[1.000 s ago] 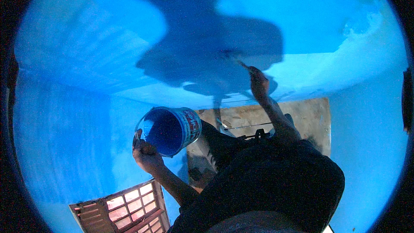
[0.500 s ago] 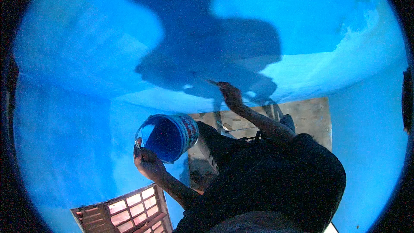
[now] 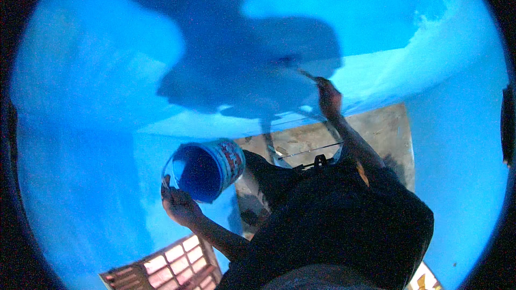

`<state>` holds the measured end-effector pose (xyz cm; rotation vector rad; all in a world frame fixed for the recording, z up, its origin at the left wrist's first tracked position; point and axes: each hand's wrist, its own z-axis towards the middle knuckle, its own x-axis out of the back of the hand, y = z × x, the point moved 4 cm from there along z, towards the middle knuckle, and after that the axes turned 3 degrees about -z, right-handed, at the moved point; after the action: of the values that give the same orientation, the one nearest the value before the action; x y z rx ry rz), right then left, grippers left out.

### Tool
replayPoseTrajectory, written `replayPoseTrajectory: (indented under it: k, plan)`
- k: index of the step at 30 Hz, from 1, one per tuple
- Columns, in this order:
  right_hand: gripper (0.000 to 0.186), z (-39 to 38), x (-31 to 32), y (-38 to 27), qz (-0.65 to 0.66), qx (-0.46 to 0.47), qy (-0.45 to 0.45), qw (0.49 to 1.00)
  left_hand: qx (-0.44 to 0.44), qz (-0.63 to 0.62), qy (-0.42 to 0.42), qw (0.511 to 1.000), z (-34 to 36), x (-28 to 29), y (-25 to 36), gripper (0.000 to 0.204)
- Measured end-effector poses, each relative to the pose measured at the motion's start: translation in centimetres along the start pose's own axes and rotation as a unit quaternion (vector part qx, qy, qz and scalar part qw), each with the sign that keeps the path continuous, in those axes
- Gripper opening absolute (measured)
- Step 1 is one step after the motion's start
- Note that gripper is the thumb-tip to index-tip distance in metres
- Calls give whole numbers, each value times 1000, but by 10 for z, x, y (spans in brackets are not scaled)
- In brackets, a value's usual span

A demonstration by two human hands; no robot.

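My left hand is closed around the wire handle of a paint bucket, which hangs tilted with its mouth toward the left. Its inside is coated blue; shade hides how much paint it holds. Further right and higher, my right hand grips a slim paintbrush by its handle. The brush's dark tip meets, or nearly meets, the blue wall within my shadow. Above a pale band low on the wall, the blue is deeper.
A barred window is at the lower left. Below the wall lies a grey-brown floor. Thin metal bars, perhaps part of a ladder, stand just ahead of my body. A blue side wall rises on the right.
My right hand and the paintbrush have moved up and to the right across the wall. The bucket stays in my left hand, shifted only slightly in view.
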<state>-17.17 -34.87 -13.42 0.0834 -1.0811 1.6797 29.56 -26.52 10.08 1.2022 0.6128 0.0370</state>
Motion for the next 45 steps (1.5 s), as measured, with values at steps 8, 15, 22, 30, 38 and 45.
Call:
replayPoseTrajectory:
  k: [8,15,22,30,38,45]
  plan:
    - [23,25,164,-55,152,-85,-46,984,14,211,-76,974,6,-49,-14,32]
    - [26,82,208,-142,198,69,-195,958,148,99,-202,963,-15,-116,-37,29]
    - [22,93,197,-188,53,182,-294,937,196,53,-243,949,-23,-148,-89,27]
    - [27,59,142,-201,-47,308,-442,841,262,153,-337,891,-43,-162,-136,25]
    - [24,17,96,-197,-62,231,-514,824,238,185,-330,895,-66,-172,-118,26]
    - [20,0,91,-168,-52,218,-475,851,315,78,-295,899,-77,-164,-154,24]
